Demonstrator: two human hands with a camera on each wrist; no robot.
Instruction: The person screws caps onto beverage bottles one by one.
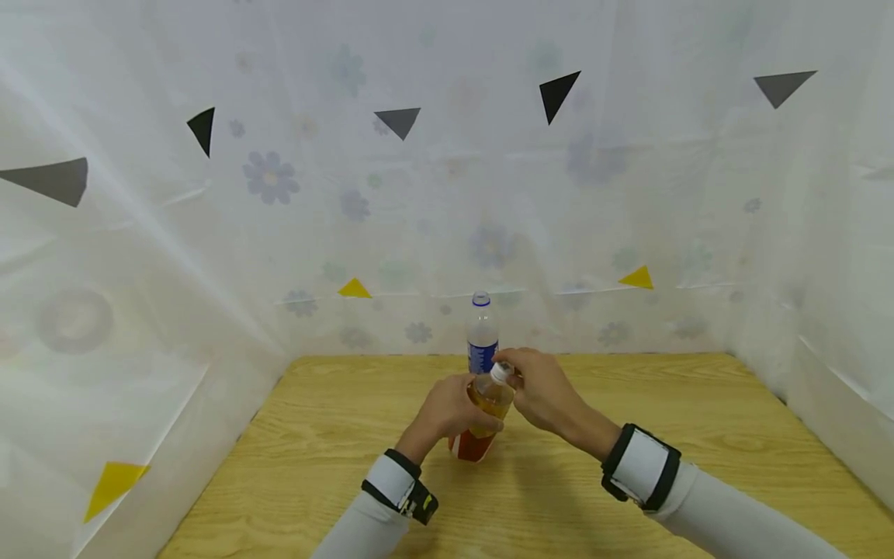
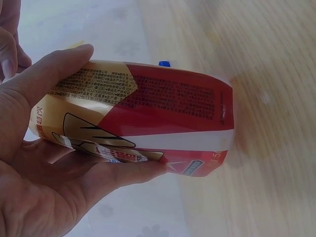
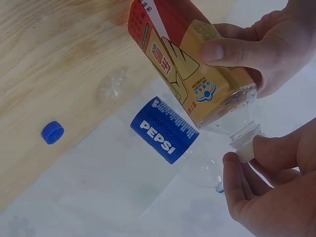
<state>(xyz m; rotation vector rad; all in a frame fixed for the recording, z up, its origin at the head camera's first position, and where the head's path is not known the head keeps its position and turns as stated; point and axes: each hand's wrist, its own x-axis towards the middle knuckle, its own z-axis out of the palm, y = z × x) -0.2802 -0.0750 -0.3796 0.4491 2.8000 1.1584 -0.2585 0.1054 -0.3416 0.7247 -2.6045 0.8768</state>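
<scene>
My left hand (image 1: 447,410) grips a plastic drink bottle (image 3: 170,59) with a red and gold label, fingers and thumb wrapped round its body. In the head view the bottle leans, its neck toward the right and its base low over the table. At its mouth is a white cap (image 3: 245,148), pinched between thumb and fingers of my right hand (image 1: 548,388). Just behind stands a clear Pepsi bottle (image 3: 165,131) with a blue label; its open top (image 1: 481,300) shows no cap, and my hands partly cover its lower part.
A blue bottle cap (image 3: 53,133) lies on the wooden table (image 1: 314,466) near the Pepsi bottle. White flower-patterned sheeting (image 1: 447,194) with black, grey and yellow triangles encloses the table at the back and both sides.
</scene>
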